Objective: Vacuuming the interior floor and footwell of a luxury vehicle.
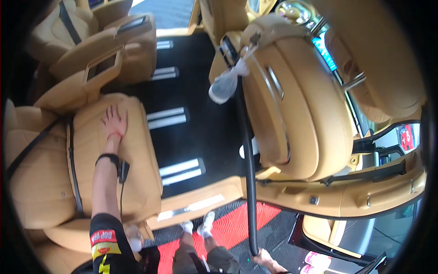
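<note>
My left hand (115, 122) lies flat on the tan cushion of a rear seat (132, 160), fingers spread, holding nothing. A black band with a small corded device (122, 171) sits on that wrist. Low in the picture, my right hand (264, 257) is closed at the near end of a long black tube (250, 182). The tube runs up past the front seat's back (273, 114) and over the black floor (182, 100). Its far end is hidden near a knotted, translucent white bag (224, 86) that hangs from the seat.
Metal-coloured rails (182, 171) cross the car floor. A tan door sill (200, 203) lies between the cabin and the red and black floor tiles (232, 228), where my feet stand. Seat belts (73, 160) lie across the rear seat. An open door (337, 233) is at lower right.
</note>
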### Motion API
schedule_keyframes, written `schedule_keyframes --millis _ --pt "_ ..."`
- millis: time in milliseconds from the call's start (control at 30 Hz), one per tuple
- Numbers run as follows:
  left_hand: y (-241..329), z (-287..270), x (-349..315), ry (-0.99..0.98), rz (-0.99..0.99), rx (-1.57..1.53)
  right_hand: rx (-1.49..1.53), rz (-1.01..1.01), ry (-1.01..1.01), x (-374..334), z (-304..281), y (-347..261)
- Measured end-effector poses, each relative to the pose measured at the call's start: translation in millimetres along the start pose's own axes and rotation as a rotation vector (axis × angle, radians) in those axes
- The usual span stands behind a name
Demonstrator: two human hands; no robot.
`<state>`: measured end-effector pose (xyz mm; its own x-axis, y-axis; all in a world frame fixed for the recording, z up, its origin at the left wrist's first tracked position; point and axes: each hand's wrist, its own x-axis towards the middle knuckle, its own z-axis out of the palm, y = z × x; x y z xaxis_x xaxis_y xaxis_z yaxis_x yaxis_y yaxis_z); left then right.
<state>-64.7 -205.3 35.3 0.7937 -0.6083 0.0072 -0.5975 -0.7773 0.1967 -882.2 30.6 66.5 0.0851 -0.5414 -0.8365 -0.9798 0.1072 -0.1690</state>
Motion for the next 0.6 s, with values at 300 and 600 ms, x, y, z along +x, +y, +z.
schedule_keyframes --millis 300,600 --pt "1.0 6.1 -12.0 0.086 0.017 0.020 -0.008 -0.061 0.150 78.4 -40.0 -69.8" --pt "-1.2 1.8 -26.3 0.171 0.007 -0.026 0.191 -0.747 0.275 79.9 -97.6 -221.7"
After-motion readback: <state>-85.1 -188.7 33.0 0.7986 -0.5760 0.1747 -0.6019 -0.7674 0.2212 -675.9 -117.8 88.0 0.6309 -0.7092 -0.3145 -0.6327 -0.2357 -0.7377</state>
